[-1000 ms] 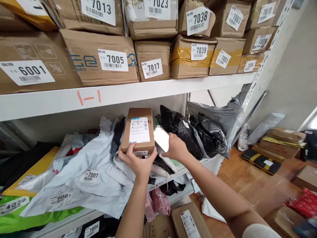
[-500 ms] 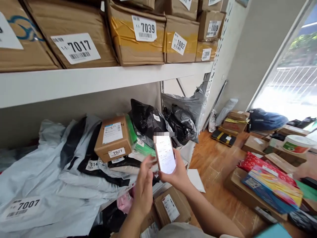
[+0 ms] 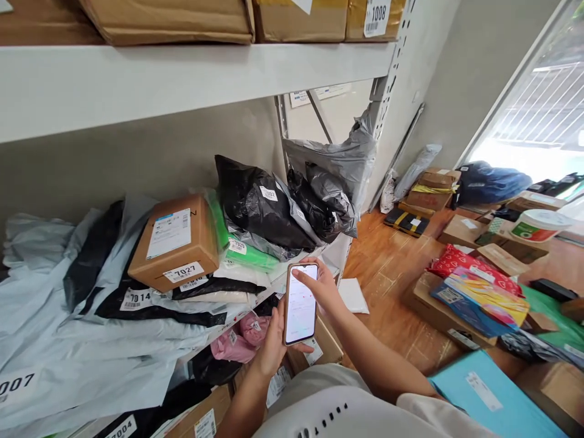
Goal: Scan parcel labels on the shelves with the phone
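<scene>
A smartphone (image 3: pixel 301 307) with a lit, mostly white screen is held upright in front of me, tilted back; its text is too small to read. My left hand (image 3: pixel 272 340) wraps round its lower left side, and fingertips show past the bottom right corner. At the upper right edge is my right hand (image 3: pixel 326 289), one digit lying across the top of the screen and other fingers curled beside the phone. Behind the phone, on the shelf, are a green parcel (image 3: pixel 255 258), a black plastic parcel (image 3: pixel 260 213) and a cardboard box (image 3: pixel 176 243) labelled 7027.
A white shelf beam (image 3: pixel 196 79) crosses above, carrying cardboard boxes. Grey mailing bags (image 3: pixel 114 359) fill the shelf at left, with pink parcels (image 3: pixel 235 345) lower down. On the floor at right lie a turquoise box (image 3: pixel 483 389), a colourful box (image 3: pixel 483 298) and a white tub (image 3: pixel 541 225).
My left hand has closed round the phone, having been apart from its side. My right hand has moved to the phone's upper edge and over its screen. The view has tipped downward.
</scene>
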The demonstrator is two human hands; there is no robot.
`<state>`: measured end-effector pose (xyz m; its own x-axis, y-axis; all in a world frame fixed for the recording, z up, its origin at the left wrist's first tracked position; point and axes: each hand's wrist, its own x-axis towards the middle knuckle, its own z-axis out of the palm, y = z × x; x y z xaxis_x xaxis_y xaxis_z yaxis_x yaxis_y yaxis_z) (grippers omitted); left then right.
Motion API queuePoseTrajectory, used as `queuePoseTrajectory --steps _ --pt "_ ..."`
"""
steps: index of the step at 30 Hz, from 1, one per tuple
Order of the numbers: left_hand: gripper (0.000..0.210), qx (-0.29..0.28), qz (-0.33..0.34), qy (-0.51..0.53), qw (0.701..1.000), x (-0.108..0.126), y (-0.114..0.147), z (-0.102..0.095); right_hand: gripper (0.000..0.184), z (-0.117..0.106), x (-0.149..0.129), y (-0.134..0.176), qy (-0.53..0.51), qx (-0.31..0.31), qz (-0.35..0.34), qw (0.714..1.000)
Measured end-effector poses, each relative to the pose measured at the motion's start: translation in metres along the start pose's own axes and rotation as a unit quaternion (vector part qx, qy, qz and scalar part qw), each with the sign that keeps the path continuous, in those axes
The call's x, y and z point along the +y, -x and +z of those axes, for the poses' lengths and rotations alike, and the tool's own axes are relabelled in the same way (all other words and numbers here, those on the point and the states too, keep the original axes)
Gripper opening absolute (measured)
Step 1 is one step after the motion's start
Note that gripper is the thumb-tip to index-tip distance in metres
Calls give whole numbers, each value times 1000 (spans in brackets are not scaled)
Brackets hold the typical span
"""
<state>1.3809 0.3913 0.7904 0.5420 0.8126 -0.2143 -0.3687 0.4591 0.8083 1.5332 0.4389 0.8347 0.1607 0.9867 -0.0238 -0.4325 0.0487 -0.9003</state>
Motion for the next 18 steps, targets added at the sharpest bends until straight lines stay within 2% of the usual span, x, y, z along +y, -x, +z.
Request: queuePoseTrajectory --steps 2,4,9,13,18 --pt "78 3 0 -17 1000 -5 -4 -1 47 -3 10 -4 -18 23 0 1000" --pt "79 1 -18 6 1000 -6 -7 -2 38 -9 19 -5 -29 24 -4 999" --pt "90 12 -63 76 995 -6 -10 -6 33 -31 31 2 -1 -37 16 999" --pt "86 47 -51 80 994 -15 -14 -10 30 -45 41 14 44 -81 13 996" --pt "87 64 -35 112 991 -30 -18 -15 37 -55 48 21 69 -88 -6 994"
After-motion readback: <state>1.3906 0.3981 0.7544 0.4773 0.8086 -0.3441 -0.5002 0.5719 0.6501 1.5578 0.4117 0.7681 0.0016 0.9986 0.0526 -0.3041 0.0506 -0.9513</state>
